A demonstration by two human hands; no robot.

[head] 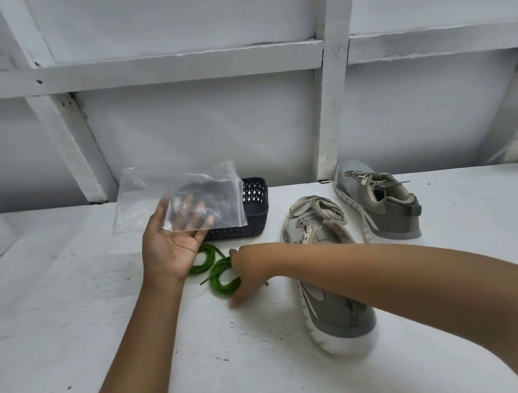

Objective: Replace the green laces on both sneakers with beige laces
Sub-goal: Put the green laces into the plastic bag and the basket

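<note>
The left hand (172, 241) is turned palm up with its fingers spread. A clear, crinkled plastic bag (154, 195) lies across them. The fingers show blurred through the plastic, and I cannot tell whether the thumb pins the bag or what the dark shape inside it is. Just beyond this hand, partly behind the bag, a dark perforated plastic basket (257, 203) stands on the white painted counter (71, 314).

The right hand (246, 277) reaches across from the right, back upward. Its fingers are curled down around a coil of round green lace (214, 282), gripping it on the counter. A second green lace coil (200, 269) lies between the two hands, just beside the heel of the left hand and touching the first coil.

Behind the right forearm, a grey mesh sneaker with a white sole (336, 320) lies with its toe toward the person. Pale beige lacing shows at its far end, but how far it is threaded I cannot tell. Farther beyond the right hand and to its right, a second grey sneaker (391, 210) sits with beige laces (375, 179) through its eyelets.
</note>
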